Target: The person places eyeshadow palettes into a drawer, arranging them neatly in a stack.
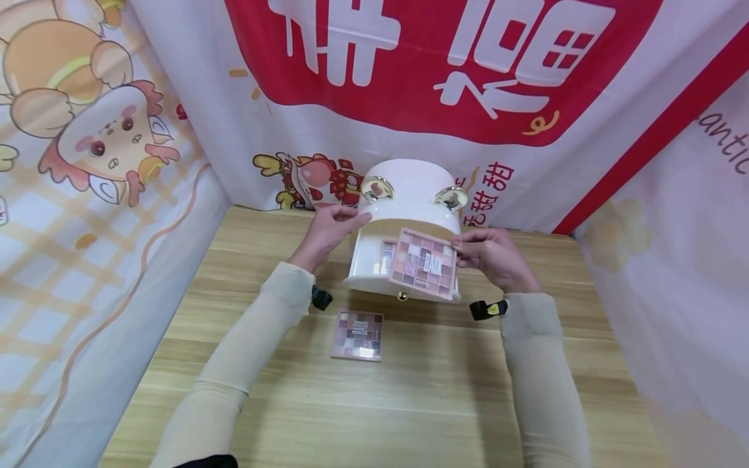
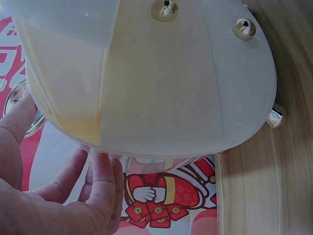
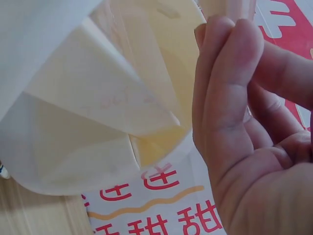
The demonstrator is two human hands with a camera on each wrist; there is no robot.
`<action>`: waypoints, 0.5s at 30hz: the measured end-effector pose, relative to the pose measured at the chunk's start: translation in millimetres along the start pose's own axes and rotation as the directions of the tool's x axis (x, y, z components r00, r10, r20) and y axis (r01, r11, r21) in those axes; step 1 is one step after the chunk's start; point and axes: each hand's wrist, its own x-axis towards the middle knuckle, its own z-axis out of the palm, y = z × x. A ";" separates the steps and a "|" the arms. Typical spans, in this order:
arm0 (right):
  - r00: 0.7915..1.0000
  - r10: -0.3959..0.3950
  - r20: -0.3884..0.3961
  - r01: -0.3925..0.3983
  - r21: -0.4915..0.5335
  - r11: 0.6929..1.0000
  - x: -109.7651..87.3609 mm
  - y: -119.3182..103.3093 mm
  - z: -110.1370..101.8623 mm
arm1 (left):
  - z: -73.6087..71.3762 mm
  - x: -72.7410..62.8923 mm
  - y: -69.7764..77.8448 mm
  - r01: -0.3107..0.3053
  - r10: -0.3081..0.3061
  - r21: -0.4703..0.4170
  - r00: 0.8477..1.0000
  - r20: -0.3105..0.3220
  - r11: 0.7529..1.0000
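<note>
Before the open white box [image 1: 409, 180], the right hand [image 1: 496, 258] is pinching a palette [image 1: 422, 263] by its edge between thumb and fingers. The left hand [image 1: 329, 235], thumb and fingers apart, is touching the box's side; bracing lightly should be steadying it.

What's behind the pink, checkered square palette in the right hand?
Behind the palette: the open interior of the glossy white, rounded cabinet. A pinkish patch shows beside the palette's left edge; can't tell if object or reflection. Whatever lies directly behind is covered.
</note>
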 end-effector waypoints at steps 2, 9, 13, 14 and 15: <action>1.000 0.014 -0.018 -0.014 0.025 1.000 2.5 -1.4 1.3 | 0.3 0.3 0.1 0.000 0.000 0.003 1.000 -0.002 1.000; 0.994 0.068 -0.083 -0.062 0.076 0.995 10.1 -5.2 4.2 | 2.0 1.8 0.7 0.004 -0.004 0.016 1.000 -0.005 1.000; 0.988 0.089 -0.124 -0.079 0.082 0.994 13.3 -6.1 5.5 | 2.0 1.5 0.2 0.005 -0.005 0.013 1.000 -0.004 1.000; 0.987 0.091 -0.136 -0.081 0.078 0.994 13.8 -6.4 6.2 | 2.0 1.6 0.1 0.004 -0.004 0.011 1.000 -0.003 1.000; 0.985 0.092 -0.149 -0.083 0.068 0.994 14.1 -6.7 7.4 | 1.9 1.6 0.0 0.004 -0.004 0.010 1.000 -0.003 1.000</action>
